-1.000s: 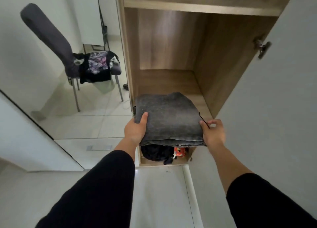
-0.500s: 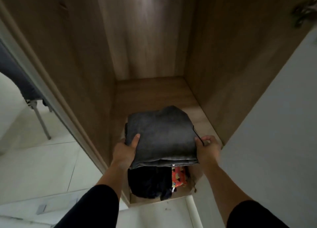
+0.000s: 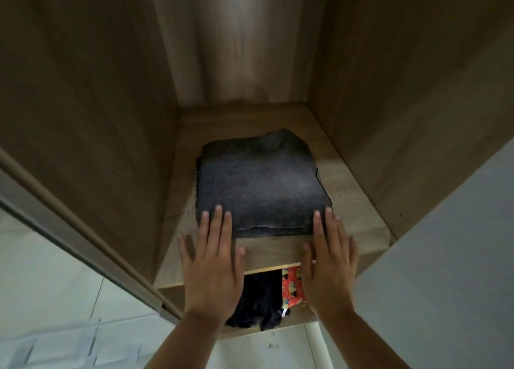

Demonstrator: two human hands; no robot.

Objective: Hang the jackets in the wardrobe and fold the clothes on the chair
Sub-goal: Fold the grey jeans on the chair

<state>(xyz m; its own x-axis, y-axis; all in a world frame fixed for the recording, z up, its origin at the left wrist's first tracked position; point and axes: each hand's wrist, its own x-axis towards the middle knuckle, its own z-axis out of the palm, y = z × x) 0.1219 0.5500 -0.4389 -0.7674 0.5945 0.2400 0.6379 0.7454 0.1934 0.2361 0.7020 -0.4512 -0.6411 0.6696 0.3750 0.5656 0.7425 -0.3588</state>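
Observation:
A folded dark grey garment [image 3: 258, 185] lies flat on the wooden wardrobe shelf [image 3: 358, 210]. My left hand [image 3: 212, 260] is spread flat with straight fingers, its fingertips on the garment's near left edge. My right hand [image 3: 329, 257] is flat too, fingertips touching the garment's near right corner. Neither hand grips the cloth. The chair is out of view.
Wooden side walls [image 3: 83, 118] and a back panel [image 3: 239, 43] enclose the shelf. Below it, a black garment [image 3: 258, 299] and a red patterned item [image 3: 292, 288] sit in the lower compartment. A white wardrobe door [image 3: 445, 257] stands open on the right; pale floor tiles [image 3: 55, 299] lie left.
The garment went from held in both hands to lying on the shelf. Both hands let go and now lie flat at its near edge. The view moved closer into the wardrobe.

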